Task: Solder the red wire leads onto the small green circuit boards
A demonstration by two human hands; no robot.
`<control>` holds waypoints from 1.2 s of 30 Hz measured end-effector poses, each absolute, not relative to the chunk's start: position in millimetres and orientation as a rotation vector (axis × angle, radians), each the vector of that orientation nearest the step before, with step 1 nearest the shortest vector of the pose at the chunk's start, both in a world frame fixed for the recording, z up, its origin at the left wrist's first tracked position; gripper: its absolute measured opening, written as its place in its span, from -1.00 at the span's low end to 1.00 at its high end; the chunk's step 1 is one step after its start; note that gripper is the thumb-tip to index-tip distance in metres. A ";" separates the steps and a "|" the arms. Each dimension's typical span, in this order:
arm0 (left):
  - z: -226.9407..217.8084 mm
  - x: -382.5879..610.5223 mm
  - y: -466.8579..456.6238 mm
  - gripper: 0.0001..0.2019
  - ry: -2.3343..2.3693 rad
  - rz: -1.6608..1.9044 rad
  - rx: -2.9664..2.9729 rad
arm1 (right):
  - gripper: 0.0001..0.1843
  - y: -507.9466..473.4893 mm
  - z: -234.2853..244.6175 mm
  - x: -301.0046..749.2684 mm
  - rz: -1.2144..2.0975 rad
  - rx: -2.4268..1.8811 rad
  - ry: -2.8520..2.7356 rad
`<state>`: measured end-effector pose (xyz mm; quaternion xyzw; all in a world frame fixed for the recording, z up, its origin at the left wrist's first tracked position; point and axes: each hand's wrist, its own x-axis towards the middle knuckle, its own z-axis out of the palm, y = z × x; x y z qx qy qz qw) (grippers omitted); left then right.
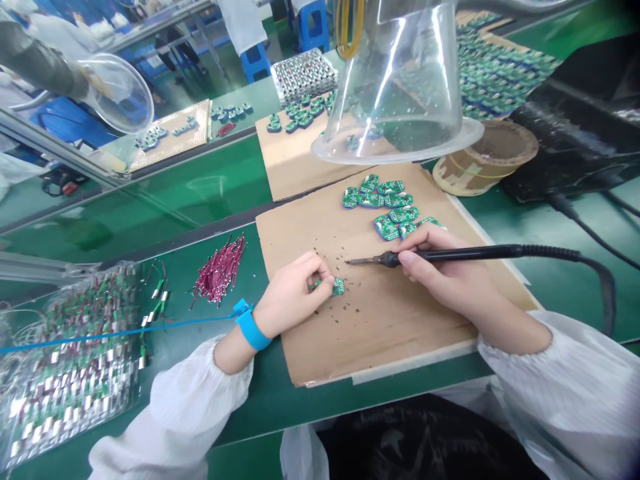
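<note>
My left hand point(300, 290), with a blue strap point(251, 327) round its wrist, pinches a small green circuit board point(339, 287) on the brown cardboard sheet point(380, 327). My fingers cover part of that board. A black soldering iron point(465, 253) is gripped in my right hand point(445, 273). Its metal tip points left and sits a little above and to the right of the pinched board, apart from it. Beyond my right hand lies a group of green circuit boards point(371, 200). Dark specks are scattered on the cardboard around the held board.
Dark red wires point(220, 270) lie in a pile left of the cardboard. Further left are bagged small metal parts with wires point(75, 360). A clear fume hood point(400, 87) hangs over the far side, near a round tub point(485, 157). The iron's cable point(600, 280) curves away right.
</note>
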<state>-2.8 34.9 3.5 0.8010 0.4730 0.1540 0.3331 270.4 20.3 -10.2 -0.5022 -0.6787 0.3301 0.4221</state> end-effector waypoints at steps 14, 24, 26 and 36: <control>3.7 -3.5 34.5 -0.89 1.233 0.403 2.094 | -0.80 17.7 -2.3 266.1 0.819 -1.293 -1.503; 3.5 -3.3 34.5 -0.89 1.225 0.413 2.103 | -0.82 16.5 -3.6 266.4 0.810 -1.320 -1.473; 3.8 -3.3 34.4 -0.88 1.228 0.412 2.099 | -0.84 15.5 -5.7 267.5 0.806 -1.315 -1.432; 5.3 -4.5 35.4 -0.90 1.224 0.380 2.089 | -0.88 15.5 -8.6 267.7 0.801 -1.271 -1.401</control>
